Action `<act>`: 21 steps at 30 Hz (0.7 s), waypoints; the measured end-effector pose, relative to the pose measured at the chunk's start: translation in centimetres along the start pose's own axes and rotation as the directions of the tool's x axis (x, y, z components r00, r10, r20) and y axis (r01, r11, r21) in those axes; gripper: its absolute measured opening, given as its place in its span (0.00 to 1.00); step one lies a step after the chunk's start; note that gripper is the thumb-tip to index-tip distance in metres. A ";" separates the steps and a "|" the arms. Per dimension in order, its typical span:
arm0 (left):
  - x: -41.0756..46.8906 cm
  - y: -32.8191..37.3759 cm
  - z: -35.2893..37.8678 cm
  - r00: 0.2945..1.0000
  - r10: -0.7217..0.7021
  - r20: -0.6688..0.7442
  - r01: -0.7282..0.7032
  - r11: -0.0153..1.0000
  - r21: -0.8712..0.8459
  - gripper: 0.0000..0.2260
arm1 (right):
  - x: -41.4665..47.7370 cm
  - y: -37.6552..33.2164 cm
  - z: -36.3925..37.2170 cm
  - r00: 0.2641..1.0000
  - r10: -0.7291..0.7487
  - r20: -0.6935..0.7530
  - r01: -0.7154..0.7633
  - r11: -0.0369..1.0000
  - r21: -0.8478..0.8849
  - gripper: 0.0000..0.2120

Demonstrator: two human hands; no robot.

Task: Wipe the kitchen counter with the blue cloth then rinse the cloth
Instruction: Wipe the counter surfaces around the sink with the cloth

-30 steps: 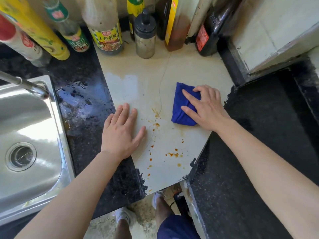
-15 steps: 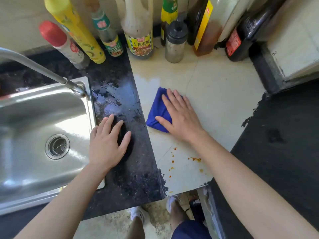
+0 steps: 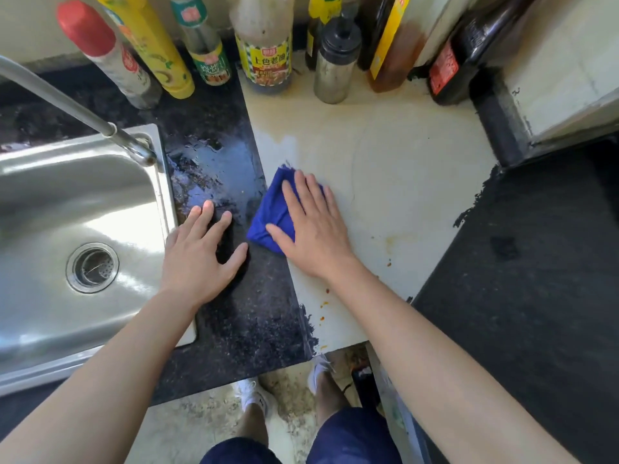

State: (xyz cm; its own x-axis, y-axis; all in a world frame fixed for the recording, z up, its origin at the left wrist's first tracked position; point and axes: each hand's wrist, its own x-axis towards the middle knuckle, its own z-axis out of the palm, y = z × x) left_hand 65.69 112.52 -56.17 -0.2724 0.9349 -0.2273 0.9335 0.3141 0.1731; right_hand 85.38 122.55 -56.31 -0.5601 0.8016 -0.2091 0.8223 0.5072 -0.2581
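1. Work surface. The kitchen counter (image 3: 402, 169) has 2 sections: a cream section on the right and a dark speckled section (image 3: 254, 323) on the left, wet and glossy near the sink (image 3: 100, 182). The faucet (image 3: 67, 105) reaches over the sink's rear corner.

2. Rear row. Bottles (image 3: 264, 45) and 1 steel dispenser (image 3: 336, 61) stand along the back wall, well apart from both hands.

3. Hands. The right hand (image 3: 311, 229) lies flat, fingers straight, pressing down on the blue cloth (image 3: 273, 209) without clutching it. The left hand (image 3: 197, 259) lies flat with fingers spread on the dark section, just beside the sink rim, holding nothing.

4. Cloth. The folded blue cloth sits at the seam between the 2 sections, mostly under the right palm and fingers.

5. Residue. Orange spots (image 3: 389, 262) lie on the cream section to the right of the right wrist; more (image 3: 323, 318) lie near the front edge.

Judged status: wiping is under way; rinsing is not yet begun.

Hazards:
- Missed residue: strokes kept to the seam would leave the front-edge spots.
- Cloth slip: a flat palm holds the cloth by friction alone, so on the wet dark section it may bunch or slide out.
- Run-off: pushing water toward the front edge would drip it onto the floor.
- Hand slip: the left hand bears on wet stone.
- Knock-over: a long rearward stroke could strike the bottles.
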 end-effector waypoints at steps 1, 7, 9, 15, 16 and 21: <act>-0.1 0.1 0.1 1.000 -0.004 0.003 0.004 1.000 -0.001 0.33 | -1.8 1.6 0.0 1.000 0.007 0.007 -0.006 1.000 -0.012 0.38; -0.3 0.1 0.0 1.000 0.019 0.010 -0.019 1.000 -0.002 0.33 | -6.5 15.4 -2.8 0.877 0.476 -0.073 -0.479 0.877 -0.034 0.39; -0.5 0.0 0.1 0.999 0.030 0.019 -0.030 0.999 0.012 0.33 | -5.3 15.7 -3.1 0.775 0.625 -0.091 -0.624 0.780 0.045 0.39; -0.5 0.1 0.2 0.998 0.044 0.052 -0.047 0.997 0.054 0.33 | -5.7 3.7 0.8 0.869 0.484 -0.099 -0.474 0.874 0.110 0.37; -0.5 0.2 0.1 0.997 0.045 0.058 -0.049 0.997 0.066 0.33 | -7.3 2.1 1.5 0.924 0.376 -0.068 -0.370 0.925 0.083 0.36; -2.1 1.6 0.0 0.998 -0.006 0.058 0.003 0.999 0.050 0.33 | -15.8 6.0 1.8 0.987 0.160 0.020 -0.160 0.987 -0.016 0.31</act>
State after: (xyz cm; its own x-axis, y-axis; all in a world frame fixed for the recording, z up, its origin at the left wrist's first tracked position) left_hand 67.74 111.06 -55.42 -0.2643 0.9220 -0.2831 0.9431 0.3085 0.1242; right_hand 98.97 112.33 -56.27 -0.4233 0.8658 -0.2667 0.9026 0.3778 -0.2063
